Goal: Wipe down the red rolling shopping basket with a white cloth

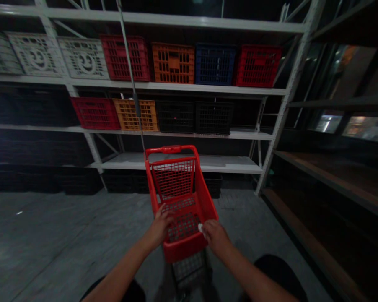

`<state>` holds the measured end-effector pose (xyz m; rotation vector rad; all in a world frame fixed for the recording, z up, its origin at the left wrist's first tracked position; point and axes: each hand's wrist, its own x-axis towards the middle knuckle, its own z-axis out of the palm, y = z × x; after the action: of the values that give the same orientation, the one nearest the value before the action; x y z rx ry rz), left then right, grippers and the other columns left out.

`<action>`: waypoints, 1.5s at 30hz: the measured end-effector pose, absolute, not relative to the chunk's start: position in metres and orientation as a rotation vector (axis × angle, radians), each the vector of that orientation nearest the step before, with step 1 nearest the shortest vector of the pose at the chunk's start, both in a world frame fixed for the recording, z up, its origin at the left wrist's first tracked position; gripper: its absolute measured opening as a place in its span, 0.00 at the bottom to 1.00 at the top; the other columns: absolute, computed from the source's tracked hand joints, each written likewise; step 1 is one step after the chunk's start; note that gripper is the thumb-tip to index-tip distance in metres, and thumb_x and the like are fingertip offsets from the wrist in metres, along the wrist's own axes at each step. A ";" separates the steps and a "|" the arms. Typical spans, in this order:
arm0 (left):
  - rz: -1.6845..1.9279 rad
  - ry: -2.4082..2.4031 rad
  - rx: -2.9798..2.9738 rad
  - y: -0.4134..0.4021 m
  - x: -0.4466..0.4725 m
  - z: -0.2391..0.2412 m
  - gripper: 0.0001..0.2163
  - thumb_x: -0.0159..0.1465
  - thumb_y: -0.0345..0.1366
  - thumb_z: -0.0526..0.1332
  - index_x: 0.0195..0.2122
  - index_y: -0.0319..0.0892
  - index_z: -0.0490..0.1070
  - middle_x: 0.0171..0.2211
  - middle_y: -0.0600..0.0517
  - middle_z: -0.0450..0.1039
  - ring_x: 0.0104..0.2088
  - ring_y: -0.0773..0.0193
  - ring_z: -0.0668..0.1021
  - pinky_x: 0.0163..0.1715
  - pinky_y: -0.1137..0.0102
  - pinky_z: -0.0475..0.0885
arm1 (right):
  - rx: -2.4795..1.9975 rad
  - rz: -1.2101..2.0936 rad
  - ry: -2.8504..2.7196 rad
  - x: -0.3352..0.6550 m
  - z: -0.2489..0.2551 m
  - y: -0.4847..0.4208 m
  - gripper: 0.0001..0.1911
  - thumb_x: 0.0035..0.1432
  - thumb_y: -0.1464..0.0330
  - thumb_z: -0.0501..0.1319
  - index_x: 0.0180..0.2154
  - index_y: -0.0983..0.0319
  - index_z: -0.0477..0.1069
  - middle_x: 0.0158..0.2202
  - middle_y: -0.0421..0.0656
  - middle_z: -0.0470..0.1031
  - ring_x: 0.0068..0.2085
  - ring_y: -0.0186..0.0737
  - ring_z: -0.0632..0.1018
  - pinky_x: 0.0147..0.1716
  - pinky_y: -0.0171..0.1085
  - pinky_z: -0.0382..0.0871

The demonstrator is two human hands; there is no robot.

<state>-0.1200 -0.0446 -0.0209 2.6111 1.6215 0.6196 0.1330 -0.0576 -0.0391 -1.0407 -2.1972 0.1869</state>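
- Bare forearms (248,272) extend from the bottom edge above two dark-clothed knees (280,272), toward a red plastic shopping cart (189,248) with openwork grid panels, standing directly ahead on a grey metal frame (190,266)
- Left hand (161,226) lies over the cart's left rim, fingers loosely bent toward the basket; whether it grips the rim cannot be told
- Right hand (216,235), at the opposite rim near the closest corner, has thumb and fingers closed on a small white crumpled scrap (200,227)
- Smiling-face designs mark two white plastic lattice crates (85,58) at upper left; any lettering on handle or crates is too dim to read
- Red, orange and blue plastic crates (173,63) continue that row, above red, yellow and black ones (135,115), on white metal racking (176,86)
- Thin grey metal rod (128,54) rises past the shelves from the cart's handle end
- Dimly lit grey concrete floor (66,226) spreads beneath; brown-boarded shelving (336,176) lines the right side, bright patches showing behind it
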 end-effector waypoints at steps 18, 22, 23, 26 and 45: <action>0.385 2.105 2.336 -0.067 -0.002 -0.025 0.24 0.63 0.43 0.38 0.34 0.37 0.72 0.28 0.40 0.74 0.30 0.57 0.76 0.36 0.60 0.68 | -1.153 0.495 -1.592 0.150 -0.059 -0.044 0.06 0.46 0.71 0.58 0.31 0.63 0.71 0.30 0.43 0.71 0.33 0.39 0.73 0.32 0.34 0.66; 0.346 2.099 2.379 -0.064 0.005 -0.038 0.28 0.63 0.44 0.35 0.30 0.38 0.73 0.26 0.38 0.75 0.29 0.54 0.77 0.29 0.62 0.68 | -1.133 0.447 -1.688 0.141 -0.053 -0.032 0.04 0.47 0.74 0.57 0.27 0.62 0.70 0.29 0.42 0.68 0.31 0.36 0.71 0.31 0.32 0.65; 0.344 2.089 2.387 -0.063 0.003 -0.038 0.28 0.63 0.44 0.35 0.31 0.39 0.73 0.26 0.40 0.75 0.29 0.55 0.77 0.28 0.63 0.68 | -1.134 0.424 -1.711 0.140 -0.047 -0.023 0.05 0.47 0.74 0.57 0.27 0.62 0.71 0.28 0.41 0.68 0.31 0.36 0.71 0.31 0.32 0.64; 0.315 2.099 2.361 -0.064 -0.003 -0.033 0.28 0.63 0.44 0.34 0.31 0.39 0.74 0.26 0.42 0.75 0.28 0.56 0.77 0.27 0.65 0.67 | -1.141 0.361 -1.737 0.136 -0.023 0.013 0.07 0.48 0.75 0.55 0.27 0.62 0.71 0.28 0.41 0.69 0.32 0.36 0.71 0.33 0.32 0.64; 0.305 2.082 2.372 -0.075 -0.014 -0.029 0.28 0.63 0.44 0.34 0.30 0.40 0.74 0.27 0.43 0.76 0.29 0.58 0.77 0.29 0.67 0.67 | -1.167 0.416 -1.771 0.130 -0.003 0.047 0.10 0.45 0.78 0.58 0.26 0.62 0.75 0.27 0.42 0.70 0.31 0.35 0.72 0.33 0.32 0.65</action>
<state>-0.0144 -0.0752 -0.0290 2.3723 2.0816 0.3046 0.1299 0.0466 -0.0030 -1.1674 -1.7712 0.4163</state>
